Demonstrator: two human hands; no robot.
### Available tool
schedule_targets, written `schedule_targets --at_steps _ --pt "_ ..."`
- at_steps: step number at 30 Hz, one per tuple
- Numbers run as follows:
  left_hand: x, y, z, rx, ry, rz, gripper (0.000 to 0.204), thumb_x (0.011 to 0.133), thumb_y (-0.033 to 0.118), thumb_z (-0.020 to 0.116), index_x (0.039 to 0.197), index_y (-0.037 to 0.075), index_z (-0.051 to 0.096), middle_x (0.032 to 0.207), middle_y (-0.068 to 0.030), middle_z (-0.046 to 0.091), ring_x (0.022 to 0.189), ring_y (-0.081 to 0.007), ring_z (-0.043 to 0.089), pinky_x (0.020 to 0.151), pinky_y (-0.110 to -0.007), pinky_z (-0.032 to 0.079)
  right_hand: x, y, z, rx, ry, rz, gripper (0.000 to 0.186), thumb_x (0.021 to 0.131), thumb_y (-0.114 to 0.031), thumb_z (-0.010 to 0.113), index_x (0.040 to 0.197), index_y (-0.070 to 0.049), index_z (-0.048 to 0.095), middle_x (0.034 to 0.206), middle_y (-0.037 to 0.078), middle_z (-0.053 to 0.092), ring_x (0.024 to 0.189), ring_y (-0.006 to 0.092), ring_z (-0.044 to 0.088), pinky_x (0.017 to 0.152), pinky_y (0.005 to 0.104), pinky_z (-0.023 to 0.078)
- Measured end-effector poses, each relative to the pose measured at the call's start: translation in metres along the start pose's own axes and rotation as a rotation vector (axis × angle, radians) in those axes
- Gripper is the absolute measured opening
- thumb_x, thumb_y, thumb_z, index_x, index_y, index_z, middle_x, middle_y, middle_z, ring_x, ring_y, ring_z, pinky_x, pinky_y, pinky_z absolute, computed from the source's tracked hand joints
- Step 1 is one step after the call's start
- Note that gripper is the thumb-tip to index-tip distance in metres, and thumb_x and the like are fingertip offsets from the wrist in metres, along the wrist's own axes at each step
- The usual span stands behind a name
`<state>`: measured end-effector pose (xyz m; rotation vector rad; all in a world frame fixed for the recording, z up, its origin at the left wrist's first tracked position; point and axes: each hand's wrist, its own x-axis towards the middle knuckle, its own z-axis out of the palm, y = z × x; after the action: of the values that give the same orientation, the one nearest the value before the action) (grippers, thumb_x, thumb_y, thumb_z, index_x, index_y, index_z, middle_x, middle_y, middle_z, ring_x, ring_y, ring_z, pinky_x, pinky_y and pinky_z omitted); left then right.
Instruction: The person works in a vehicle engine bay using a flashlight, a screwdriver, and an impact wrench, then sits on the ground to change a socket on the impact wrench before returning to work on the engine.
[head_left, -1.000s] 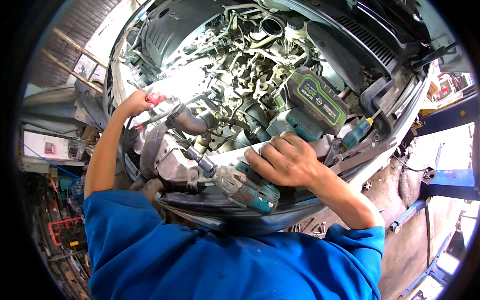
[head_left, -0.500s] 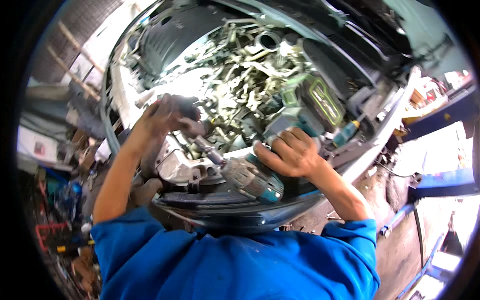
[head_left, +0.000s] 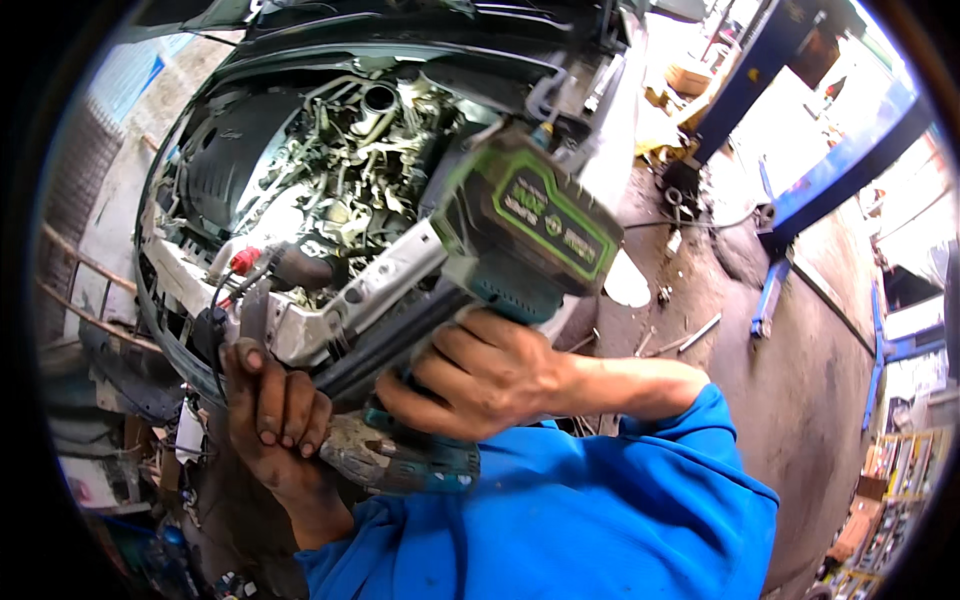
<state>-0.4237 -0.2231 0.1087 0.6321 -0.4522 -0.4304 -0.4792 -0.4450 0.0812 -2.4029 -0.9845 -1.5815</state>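
Observation:
My right hand (head_left: 490, 375) is wrapped round the handle of a teal cordless impact wrench (head_left: 405, 458). Its large black battery with green trim (head_left: 540, 215) points up and away from me. The worn grey nose of the tool lies beside my left hand (head_left: 270, 415), whose fingers are curled; what is in them, if anything, is hidden. Just beyond those fingertips stands a grey flat piece (head_left: 255, 312), and I cannot tell whether they touch it. A black cable with a red connector (head_left: 244, 261) is near it at the front of the engine bay (head_left: 350, 170).
The car's light metal front crossmember (head_left: 385, 275) runs past the tool. A black engine cover (head_left: 235, 160) lies at the far left of the bay. Blue lift posts and arms (head_left: 815, 190) stand to the right, with metal bars (head_left: 700, 332) on the floor.
My view has turned rightward. Both hands have come back from over the engine bay toward my body, and the impact wrench is now nearer, its battery raised.

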Motion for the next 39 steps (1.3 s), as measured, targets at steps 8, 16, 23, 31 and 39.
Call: schedule_targets --at_steps 8,16,23,31,39 --pt "-0.062 -0.073 -0.008 -0.281 0.252 -0.572 0.028 0.104 0.029 0.041 0.098 0.005 0.056 0.048 0.0057 0.030 0.041 -0.0048 0.029 0.034 -0.021 0.029 -0.098 -0.142 -0.064 0.270 -0.381 0.651 0.035 0.070 -0.017 0.064 0.103 -0.006 0.063 0.069 0.002 0.051 0.062 0.0175 0.057 0.054 0.0306 0.044" --pt "-0.173 -0.124 -0.065 -0.412 0.501 -0.940 0.027 0.102 0.027 0.045 0.096 0.003 0.057 0.049 0.0043 0.035 0.040 -0.0053 0.032 0.034 -0.020 0.028 -0.144 -0.298 -0.093 0.444 -0.590 1.168 0.042 0.065 -0.015 0.070 0.105 -0.009 0.058 0.073 0.005 0.057 0.070 0.0255 0.063 0.061 0.0381 0.049" --pt "-0.230 -0.155 -0.081 -0.506 0.632 -1.147 0.027 0.103 0.025 0.044 0.096 0.002 0.056 0.051 0.0041 0.037 0.041 -0.0064 0.035 0.038 -0.021 0.033 -0.162 -0.354 -0.113 0.503 -0.682 1.369 0.040 0.064 -0.018 0.069 0.101 -0.010 0.057 0.072 0.005 0.056 0.069 0.0270 0.062 0.059 0.0390 0.049" --pt "-0.236 -0.160 -0.081 -0.526 0.675 -1.070 0.026 0.102 0.023 0.044 0.099 0.000 0.055 0.051 0.0026 0.035 0.040 -0.0064 0.033 0.036 -0.021 0.032 -0.173 -0.357 -0.116 0.555 -0.636 1.392 0.042 0.061 -0.015 0.070 0.101 -0.010 0.057 0.073 0.008 0.058 0.072 0.0303 0.064 0.060 0.0416 0.050" --pt "-0.216 -0.197 -0.031 -0.568 0.619 -0.872 0.022 0.101 0.015 0.046 0.105 -0.006 0.053 0.053 0.0008 0.035 0.035 -0.0059 0.031 0.029 -0.019 0.031 -0.204 -0.328 -0.151 0.666 -0.399 1.435 0.040 0.064 -0.011 0.067 0.102 -0.007 0.059 0.071 0.010 0.060 0.068 0.0331 0.063 0.056 0.0440 0.048"
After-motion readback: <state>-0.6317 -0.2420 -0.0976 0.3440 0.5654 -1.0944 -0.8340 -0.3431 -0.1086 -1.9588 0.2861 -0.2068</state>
